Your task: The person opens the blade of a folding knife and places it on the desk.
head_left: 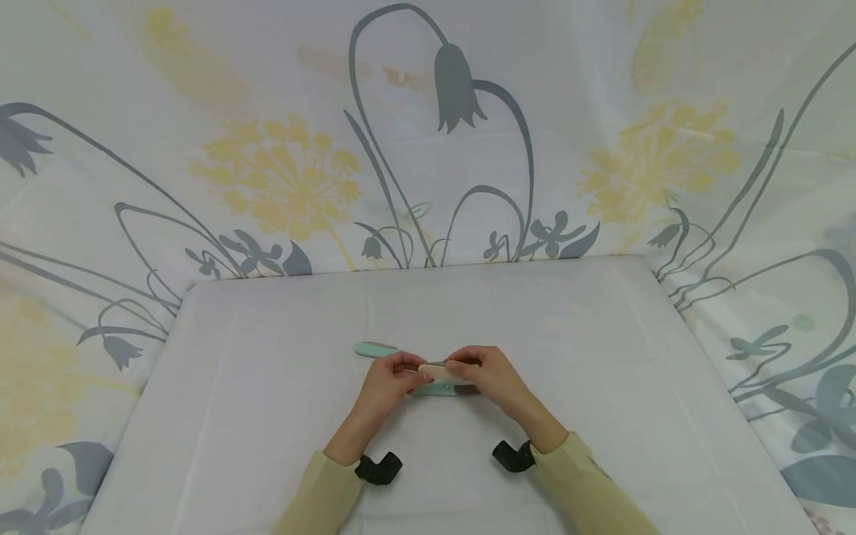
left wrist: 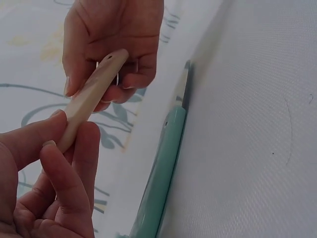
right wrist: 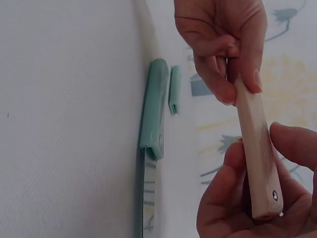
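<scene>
Both hands hold a beige-handled folding knife (head_left: 437, 373) above the white table. My left hand (head_left: 389, 380) pinches one end between thumb and fingers, while my right hand (head_left: 493, 377) has thumb and fingers about the other end. In the right wrist view the beige handle (right wrist: 258, 153) shows a rivet near its end, and no blade stands out from it. Just below the hands lies a mint-green knife (head_left: 436, 389), its blade (right wrist: 149, 193) extended to the right.
Farther left on the table (head_left: 267, 416) lies a second mint-green piece (head_left: 374, 349), partly behind my left hand. A floral-patterned cloth (head_left: 555, 148) rises at the table's back and sides. Black wrist mounts (head_left: 379, 469) sit at both sleeves.
</scene>
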Demonstrator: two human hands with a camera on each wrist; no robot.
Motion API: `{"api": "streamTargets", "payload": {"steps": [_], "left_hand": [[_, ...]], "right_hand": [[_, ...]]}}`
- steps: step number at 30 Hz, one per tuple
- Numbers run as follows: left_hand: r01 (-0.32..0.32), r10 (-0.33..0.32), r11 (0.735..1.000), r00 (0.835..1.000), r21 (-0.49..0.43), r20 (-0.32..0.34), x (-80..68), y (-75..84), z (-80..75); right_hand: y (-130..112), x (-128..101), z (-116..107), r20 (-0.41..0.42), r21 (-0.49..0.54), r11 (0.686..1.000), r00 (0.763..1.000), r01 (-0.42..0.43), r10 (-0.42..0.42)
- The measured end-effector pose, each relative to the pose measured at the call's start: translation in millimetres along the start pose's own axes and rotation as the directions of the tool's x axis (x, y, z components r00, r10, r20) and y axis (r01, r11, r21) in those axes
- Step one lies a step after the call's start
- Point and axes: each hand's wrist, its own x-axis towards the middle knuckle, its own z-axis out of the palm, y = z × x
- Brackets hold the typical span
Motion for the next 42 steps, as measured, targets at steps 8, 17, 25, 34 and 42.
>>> {"api": "streamTargets", "payload": {"steps": [8,17,25,34,42], "left_hand": [[-0.017,0.016,1.000,1.000,-0.006,-0.019,1.2,-3.8,3.1],[-0.037,0.037,0.999,0.999,0.004,-0.025,2.1,-6.9,5.1],[-0.032,0.032,0.999,0.999,0.004,-0.026,1.9,-6.8,5.8],[-0.026,0.026,1.000,0.999,-0.003,-0.020,1.4,-8.1,5.2],[-0.026,0.026,1.000,0.999,-0.005,-0.031,2.7,-7.4,0.8]], "right_hand": [[-1,3,8,-0.031,0.054,0.998,0.999,-0.021,0.023],[-1,1,15,-0.105,0.104,0.994,0.994,-0.019,0.030],[-2,1,17,-0.172,0.166,0.986,0.985,-0.005,0.034],[-2,2,15,-0.153,0.494,0.867,0.976,-0.057,0.152],[-5,5,8,-0.159,0.436,0.898,0.977,-0.058,0.141]]}}
